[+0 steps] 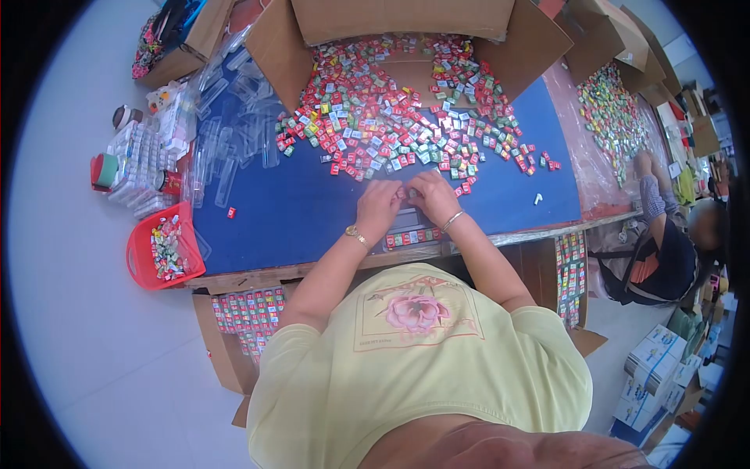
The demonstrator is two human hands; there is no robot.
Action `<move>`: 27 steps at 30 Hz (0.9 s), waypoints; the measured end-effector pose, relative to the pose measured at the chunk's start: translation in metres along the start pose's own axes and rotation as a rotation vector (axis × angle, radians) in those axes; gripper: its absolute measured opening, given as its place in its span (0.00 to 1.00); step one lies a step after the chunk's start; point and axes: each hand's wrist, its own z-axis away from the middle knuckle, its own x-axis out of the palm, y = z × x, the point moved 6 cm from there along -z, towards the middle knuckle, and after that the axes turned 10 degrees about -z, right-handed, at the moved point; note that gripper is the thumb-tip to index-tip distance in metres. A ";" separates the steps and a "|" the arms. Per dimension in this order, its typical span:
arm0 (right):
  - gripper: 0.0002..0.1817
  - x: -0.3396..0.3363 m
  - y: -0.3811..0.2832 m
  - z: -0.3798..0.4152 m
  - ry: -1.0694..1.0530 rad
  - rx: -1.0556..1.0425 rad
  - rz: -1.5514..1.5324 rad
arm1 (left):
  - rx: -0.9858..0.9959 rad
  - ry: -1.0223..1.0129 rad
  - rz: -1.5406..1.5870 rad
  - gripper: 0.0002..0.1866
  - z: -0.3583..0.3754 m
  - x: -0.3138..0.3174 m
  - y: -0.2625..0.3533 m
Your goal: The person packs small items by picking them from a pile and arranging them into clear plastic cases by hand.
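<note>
My left hand [380,205] and my right hand [433,197] are close together at the near edge of a large pile of small red, green and white blocks [375,125]. The fingers of my left hand are pinched on a small red block [401,192]. My right hand's fingers are closed as well, on a small greenish block [412,194]. Just below the hands, a clear tray [412,238] holds a row of several such blocks near the table's front edge.
The blue table [266,238] bears clear plastic cases [226,164] at left. A red basket [165,246] of small pieces stands at the left edge. An open cardboard box [402,19] is behind the pile. A co-worker [664,242] sits at right. Filled boxes [246,313] stand below the table.
</note>
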 end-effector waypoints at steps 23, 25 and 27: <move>0.18 0.020 -0.022 -0.017 0.011 -0.041 0.028 | 0.046 0.068 0.042 0.24 0.016 -0.020 -0.034; 0.18 0.010 -0.009 -0.006 0.007 0.032 0.059 | 0.077 0.063 0.063 0.22 0.014 -0.022 -0.028; 0.19 -0.001 0.007 0.003 0.010 0.183 0.125 | 0.095 0.045 0.060 0.22 0.012 -0.018 -0.028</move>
